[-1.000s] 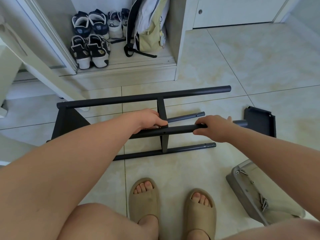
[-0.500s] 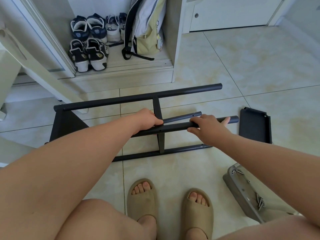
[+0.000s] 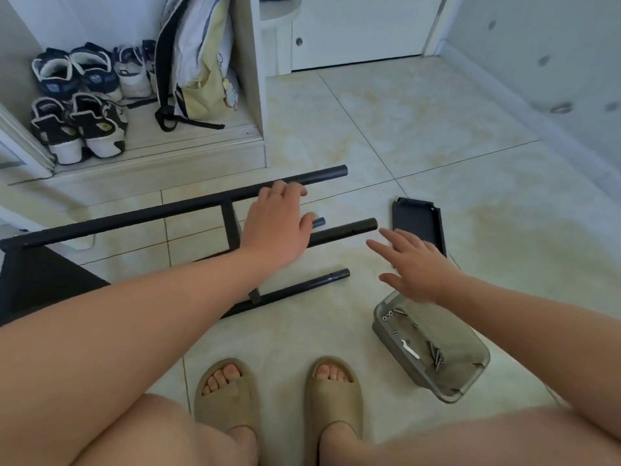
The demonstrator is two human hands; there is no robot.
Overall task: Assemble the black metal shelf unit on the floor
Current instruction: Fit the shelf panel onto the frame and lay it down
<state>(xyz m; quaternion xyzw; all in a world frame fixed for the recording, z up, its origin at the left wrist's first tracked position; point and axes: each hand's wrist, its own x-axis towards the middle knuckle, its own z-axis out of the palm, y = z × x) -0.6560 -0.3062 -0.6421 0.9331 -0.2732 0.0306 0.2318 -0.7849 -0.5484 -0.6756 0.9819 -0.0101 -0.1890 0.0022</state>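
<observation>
My slippers (image 3: 228, 391) are at the bottom of the frame, because I sit low by the floor. Just to the right of them is a clear tray (image 3: 405, 363) with the screws (image 3: 435, 356) in it. I think it sits there so the little bits do not roll away and I can reach them.

My right grip (image 3: 416, 269) hangs just above the tray's far end. Its fingers are spread wide and it holds nothing.

The black shelf frame (image 3: 134, 218) lies on its side on the floor, from the left edge to the middle of the frame, with its open bar ends (image 3: 346, 230) pointing right. My left grip (image 3: 277, 227) is flat and open over the bars. It holds nothing, and I cannot tell if it touches them.

A black shelf plate (image 3: 418, 222) lies just right of the bar ends, likely waiting to go on. Shoes (image 3: 77, 105) and a bag (image 3: 198, 62) sit in the cupboard at the upper left.
</observation>
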